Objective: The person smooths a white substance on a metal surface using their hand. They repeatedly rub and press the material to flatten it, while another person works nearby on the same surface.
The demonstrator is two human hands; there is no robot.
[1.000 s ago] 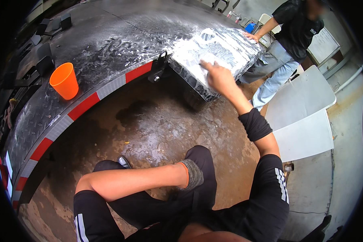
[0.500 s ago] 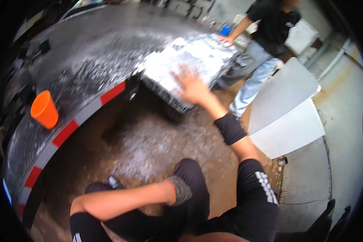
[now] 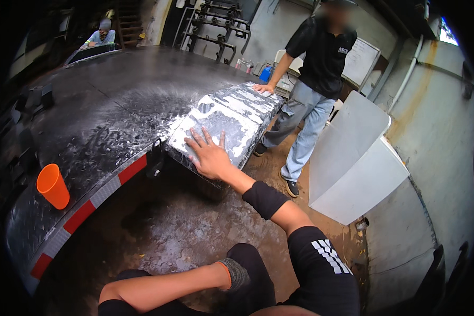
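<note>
My right hand (image 3: 210,156) lies with spread fingers on the near end of a dark rectangular slab (image 3: 205,110). The slab's top is streaked with white foam or paste; which of these I cannot tell. My left hand (image 3: 235,275), in a grey glove with an orange cuff, is down by my dark-trousered knee (image 3: 252,268); its fingers are hidden. At the slab's far end, a person in a black shirt (image 3: 321,52) rests a hand (image 3: 264,88) on the top.
A broad black surface (image 3: 137,68), edged with red and white strips (image 3: 132,169), curves along the left. On it stands an orange cup (image 3: 53,186). A white panel (image 3: 347,152) leans by the right wall. Farther back are a metal rack (image 3: 218,29) and another person (image 3: 101,36).
The view has shifted, so the slab sits lower and farther left. My right hand was blurred over the slab and now lies on it. The white coat shows more dark streaks.
</note>
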